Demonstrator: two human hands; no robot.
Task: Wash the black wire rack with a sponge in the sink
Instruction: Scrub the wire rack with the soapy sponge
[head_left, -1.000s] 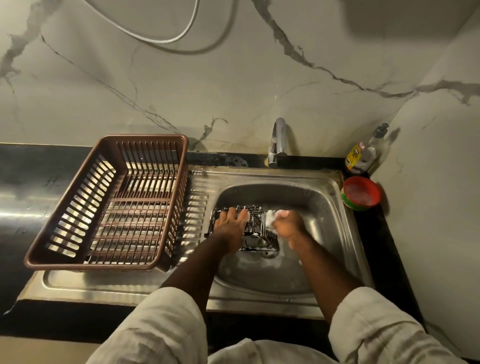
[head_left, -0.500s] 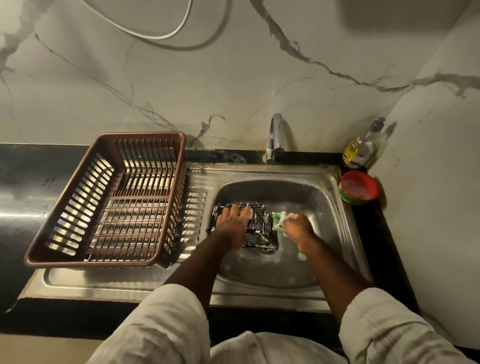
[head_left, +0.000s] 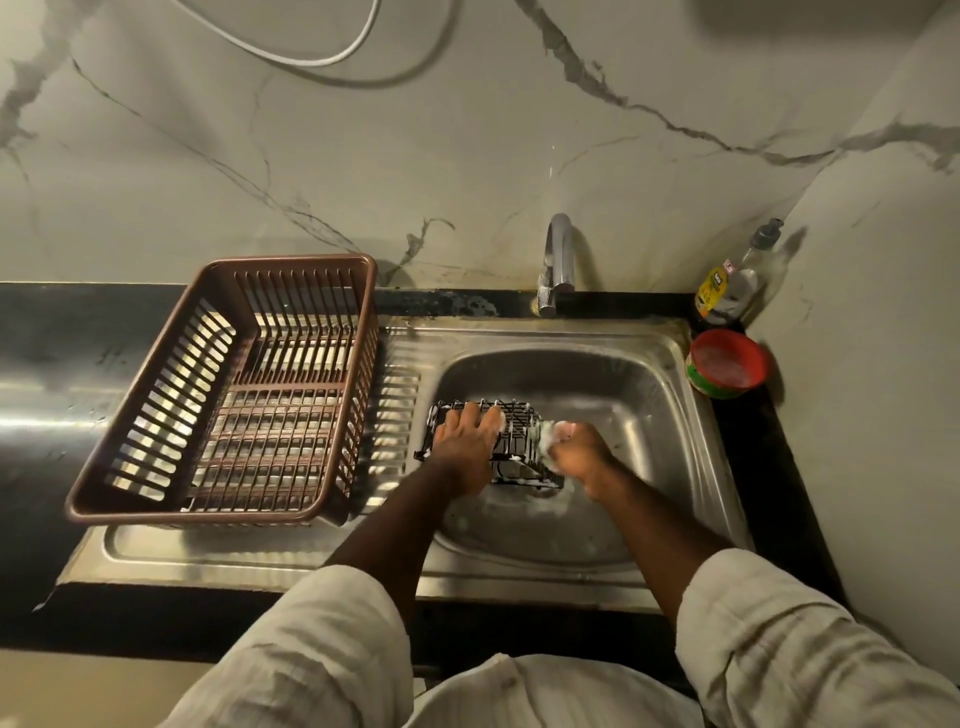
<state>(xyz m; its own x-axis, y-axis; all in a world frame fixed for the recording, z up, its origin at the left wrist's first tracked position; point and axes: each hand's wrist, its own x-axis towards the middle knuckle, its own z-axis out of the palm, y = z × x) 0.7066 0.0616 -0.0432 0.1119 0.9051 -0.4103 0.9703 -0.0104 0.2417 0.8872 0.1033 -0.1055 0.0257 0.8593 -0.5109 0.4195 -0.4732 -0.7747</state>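
Two hands are down in the steel sink (head_left: 649, 374), right of the frame's middle. The black wire rack (head_left: 519, 418) sits in the basin toward its left side, above the drain, with white suds clinging to its wires. The left hand (head_left: 467, 447) lies spread over the top of the rack, fingers fairly straight and pressing down, foam on the fingertips. The right hand (head_left: 579, 452) is curled tight round a soapy sponge (head_left: 548, 431), which is pushed against the rack's right end; only a pale, foamy bit of it shows past the knuckles. Both forearms are bare below rolled, light-coloured sleeves (head_left: 322, 649).

On the sink's ribbed draining board, left of centre, stands a brown slatted plastic basket (head_left: 291, 260). A chrome tap (head_left: 558, 260) rises at the back of the basin, no water running that I can see. At the right, in the corner, a clear pump bottle (head_left: 737, 280) with a yellow label stands behind a red tub (head_left: 727, 364) holding something pale. The black bench (head_left: 78, 332) runs off to the left, and a white cord (head_left: 311, 57) loops across the marbled wall (head_left: 467, 156) at the top.
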